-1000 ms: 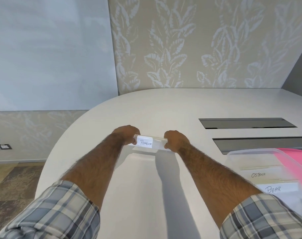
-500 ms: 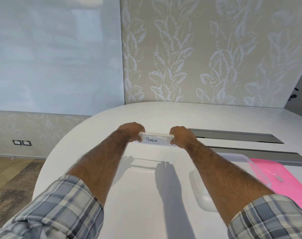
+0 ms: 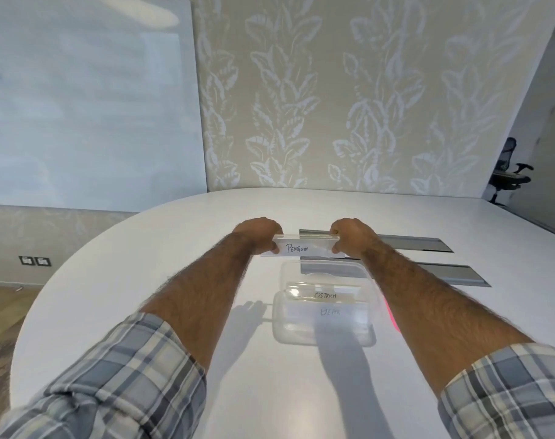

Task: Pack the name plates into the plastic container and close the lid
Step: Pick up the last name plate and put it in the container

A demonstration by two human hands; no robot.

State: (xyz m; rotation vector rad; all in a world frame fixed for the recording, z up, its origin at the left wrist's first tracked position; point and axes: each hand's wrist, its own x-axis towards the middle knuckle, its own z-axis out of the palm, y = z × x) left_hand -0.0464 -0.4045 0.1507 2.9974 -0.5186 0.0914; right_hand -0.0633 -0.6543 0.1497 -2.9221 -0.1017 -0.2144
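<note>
A clear name plate reading PENGUIN [image 3: 304, 248] is held in the air by both ends. My left hand [image 3: 258, 232] grips its left end and my right hand [image 3: 352, 237] grips its right end. It hangs just beyond the far rim of the clear plastic container [image 3: 281, 324], which sits open on the white table. Inside the container lie two name plates, one reading OSTRICH [image 3: 325, 295] and one reading BEAR [image 3: 330, 312] nearer to me. A sliver of the pink lid [image 3: 392, 318] shows behind my right forearm.
Two grey cable slots [image 3: 428, 243] run across the table [image 3: 143, 280] behind and to the right of the container. An office chair [image 3: 507, 175] stands at the far right by the wall. The table's rounded edge curves away on the left.
Both hands have carried the PENGUIN plate to the right, from over bare table to just past the container's far rim. The view has swung right as well.
</note>
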